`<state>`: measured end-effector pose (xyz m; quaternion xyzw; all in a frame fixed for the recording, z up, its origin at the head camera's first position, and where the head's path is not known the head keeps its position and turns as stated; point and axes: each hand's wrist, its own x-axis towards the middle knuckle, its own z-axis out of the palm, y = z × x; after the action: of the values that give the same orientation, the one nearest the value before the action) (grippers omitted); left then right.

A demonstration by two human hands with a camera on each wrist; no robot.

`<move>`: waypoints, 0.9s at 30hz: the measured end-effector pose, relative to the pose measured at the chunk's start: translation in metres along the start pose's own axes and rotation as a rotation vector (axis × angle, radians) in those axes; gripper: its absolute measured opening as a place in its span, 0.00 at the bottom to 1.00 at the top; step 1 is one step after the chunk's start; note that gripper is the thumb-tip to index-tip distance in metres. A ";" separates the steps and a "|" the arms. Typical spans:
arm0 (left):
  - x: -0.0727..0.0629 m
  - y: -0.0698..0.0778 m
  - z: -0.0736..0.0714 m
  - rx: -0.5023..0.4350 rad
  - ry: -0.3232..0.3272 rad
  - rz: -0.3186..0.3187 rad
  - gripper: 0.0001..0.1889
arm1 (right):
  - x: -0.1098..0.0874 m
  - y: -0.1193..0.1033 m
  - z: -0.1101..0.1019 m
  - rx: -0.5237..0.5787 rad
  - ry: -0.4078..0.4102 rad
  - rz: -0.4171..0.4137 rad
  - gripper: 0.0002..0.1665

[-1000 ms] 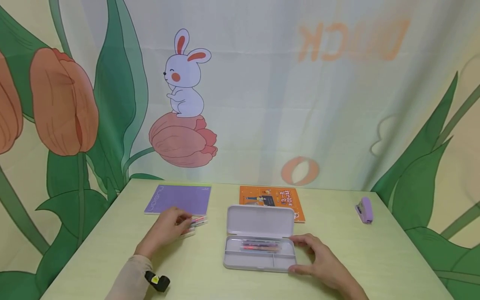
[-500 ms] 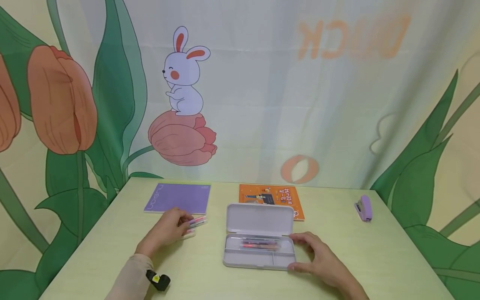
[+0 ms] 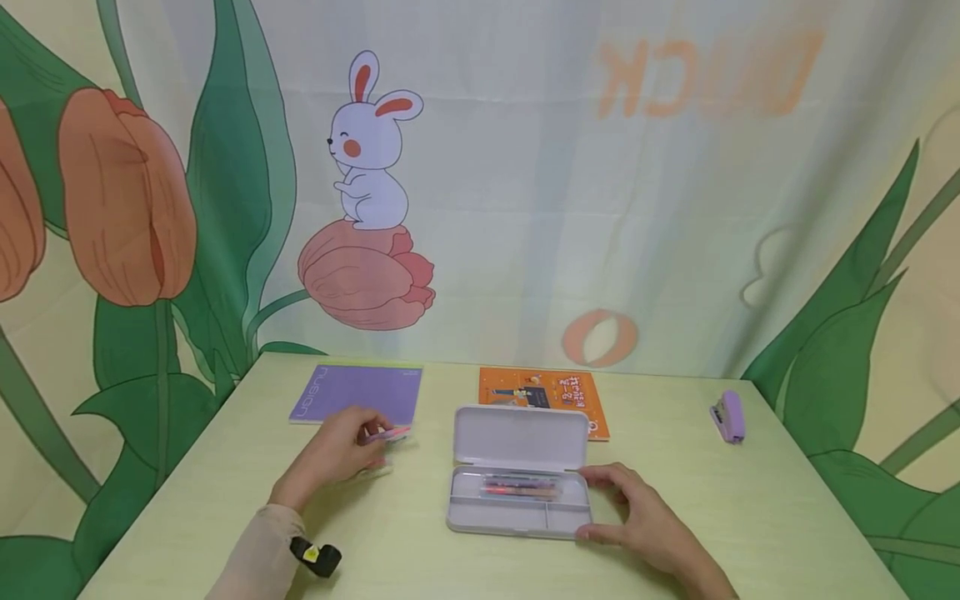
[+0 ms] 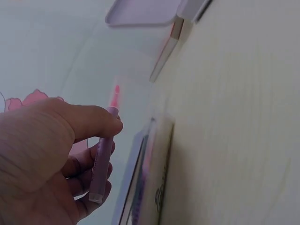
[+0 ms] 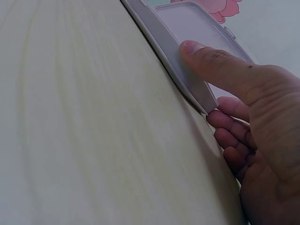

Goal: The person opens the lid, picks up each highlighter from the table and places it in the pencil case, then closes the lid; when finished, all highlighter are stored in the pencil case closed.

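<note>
My left hand (image 3: 347,446) pinches a slim marker (image 4: 104,157) with a purple barrel and a pink tip, thumb on one side and fingertips behind. More pens (image 3: 378,468) lie on the table just below that hand, blurred in the left wrist view and partly hidden in the head view. A pale grey pencil case (image 3: 498,518) lies with its lid (image 3: 521,437) raised. Several pens (image 3: 521,487) sit in its long back compartment. At the case's right end my right hand (image 3: 645,521) grips it, thumb at the front corner and fingers at the back corner.
Behind the left hand lies a purple notebook (image 3: 360,392). An orange booklet (image 3: 540,387) is partly covered by the case lid. A purple stapler (image 3: 727,417) stands at the far right of the table (image 3: 405,558). A printed curtain (image 3: 510,208) hangs behind.
My left hand has raised the marker slightly off the pens below, and the marker's angle has shifted a little. The right hand and the pencil case have stayed in place.
</note>
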<state>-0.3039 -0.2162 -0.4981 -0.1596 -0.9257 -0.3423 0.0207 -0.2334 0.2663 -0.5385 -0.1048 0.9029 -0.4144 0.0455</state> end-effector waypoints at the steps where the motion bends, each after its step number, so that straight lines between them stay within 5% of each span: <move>1: 0.001 0.003 -0.001 -0.003 0.001 0.014 0.09 | 0.000 0.000 -0.001 0.001 0.001 0.000 0.48; 15: 0.004 0.054 0.008 0.006 0.008 0.272 0.11 | -0.001 0.000 -0.006 0.001 0.006 -0.035 0.47; 22: 0.007 0.082 0.028 -0.011 -0.036 0.422 0.11 | -0.001 0.005 -0.005 0.005 0.017 -0.025 0.47; 27: 0.010 0.102 0.047 -0.037 -0.096 0.452 0.10 | -0.001 0.005 -0.002 0.011 -0.002 -0.045 0.46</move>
<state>-0.2780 -0.1105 -0.4686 -0.3793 -0.8600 -0.3377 0.0497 -0.2339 0.2713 -0.5407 -0.1253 0.8981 -0.4200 0.0378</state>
